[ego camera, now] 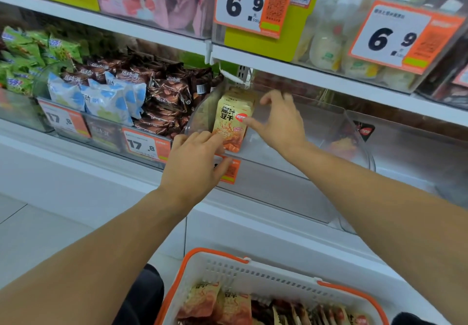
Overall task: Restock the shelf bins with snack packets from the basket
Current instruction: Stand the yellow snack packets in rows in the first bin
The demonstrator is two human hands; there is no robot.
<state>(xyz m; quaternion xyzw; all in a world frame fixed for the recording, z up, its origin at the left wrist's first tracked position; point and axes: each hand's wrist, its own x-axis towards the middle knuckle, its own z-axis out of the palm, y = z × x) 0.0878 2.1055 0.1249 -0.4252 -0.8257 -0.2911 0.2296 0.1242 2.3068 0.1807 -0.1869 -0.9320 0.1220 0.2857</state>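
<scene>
Entry: yellow snack packets (231, 119), upright at frame centre in the clear bin (291, 167); left hand (195, 162) and right hand (278, 122) steadied them, fingers loose; best squared against the left wall; basket (228, 269) lower centre

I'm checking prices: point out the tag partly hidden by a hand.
The orange tag on the clear bin's front edge, behind the left hand. Both 17.8 tags and both 6.9 tags show fully.

The left hand (195, 157) covers the lower left corner of the yellow snack packets (231, 119) and most of an orange price tag (229, 171). At six o'clock the basket (253, 271) runs off frame, its packets (228, 304) cut off. Small print on the price cards (243, 0) at twelve o'clock is unreadable.
</scene>
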